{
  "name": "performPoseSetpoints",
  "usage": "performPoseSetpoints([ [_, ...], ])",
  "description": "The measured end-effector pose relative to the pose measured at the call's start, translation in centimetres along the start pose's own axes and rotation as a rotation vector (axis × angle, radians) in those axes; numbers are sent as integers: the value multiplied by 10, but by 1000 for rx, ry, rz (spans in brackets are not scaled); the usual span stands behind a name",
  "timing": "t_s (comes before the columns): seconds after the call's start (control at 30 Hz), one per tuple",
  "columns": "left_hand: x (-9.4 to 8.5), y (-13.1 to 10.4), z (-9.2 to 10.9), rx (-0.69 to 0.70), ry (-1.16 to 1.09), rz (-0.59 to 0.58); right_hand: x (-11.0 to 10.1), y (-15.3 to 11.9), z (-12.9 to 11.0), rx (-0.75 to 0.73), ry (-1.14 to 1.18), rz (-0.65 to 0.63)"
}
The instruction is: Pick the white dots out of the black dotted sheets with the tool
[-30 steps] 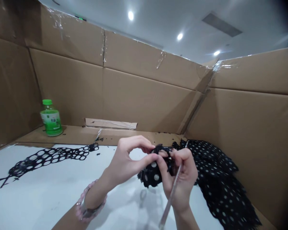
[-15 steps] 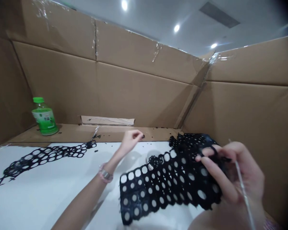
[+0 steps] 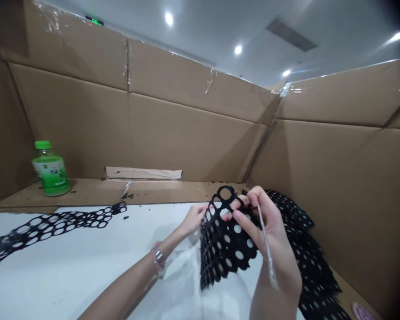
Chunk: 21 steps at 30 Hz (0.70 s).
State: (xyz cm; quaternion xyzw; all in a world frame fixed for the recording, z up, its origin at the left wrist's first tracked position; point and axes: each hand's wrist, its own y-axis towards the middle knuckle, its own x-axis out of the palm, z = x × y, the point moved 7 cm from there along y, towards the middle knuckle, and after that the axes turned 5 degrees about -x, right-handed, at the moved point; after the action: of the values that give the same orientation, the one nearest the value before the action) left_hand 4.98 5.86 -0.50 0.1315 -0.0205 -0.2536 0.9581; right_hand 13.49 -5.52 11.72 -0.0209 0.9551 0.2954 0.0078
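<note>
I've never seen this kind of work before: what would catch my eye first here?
Probably the black, hole-patterned fabric in the right hand, front and centre. Then the bright green bottle at far left, standing out against brown cardboard walls.

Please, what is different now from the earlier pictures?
The right hand has moved back toward the middle from its place at the right half a second ago, bringing the black holed piece. The left hand has come to that piece's left edge; whether it grips is unclear. The green bottle and the flat mesh strip stayed.
</note>
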Motion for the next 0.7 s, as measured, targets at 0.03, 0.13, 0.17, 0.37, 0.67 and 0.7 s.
performPoseSetpoints([
  [0.03, -6, -1, 11, 0, -28, -26, 0, 1, -2, -24, -11, 34],
  [0.13, -17, -17, 49, 11, -87, -138, 2, 4, -7, -85, -41, 104],
  [0.17, -19, -26, 62, 17, -88, -167, 3, 5, -8, -96, -47, 114],
  [0.37, -26, -66, 109, 49, -2, -177, 9, 4, 8, 34, -30, 10],
  [0.67, -43, -84, 130, 118, 351, -118, 41, 5, 21, 144, 249, -229],
  [0.7, -46, -86, 132, 131, 381, -85, 43, 5, 22, 126, 242, -220],
])
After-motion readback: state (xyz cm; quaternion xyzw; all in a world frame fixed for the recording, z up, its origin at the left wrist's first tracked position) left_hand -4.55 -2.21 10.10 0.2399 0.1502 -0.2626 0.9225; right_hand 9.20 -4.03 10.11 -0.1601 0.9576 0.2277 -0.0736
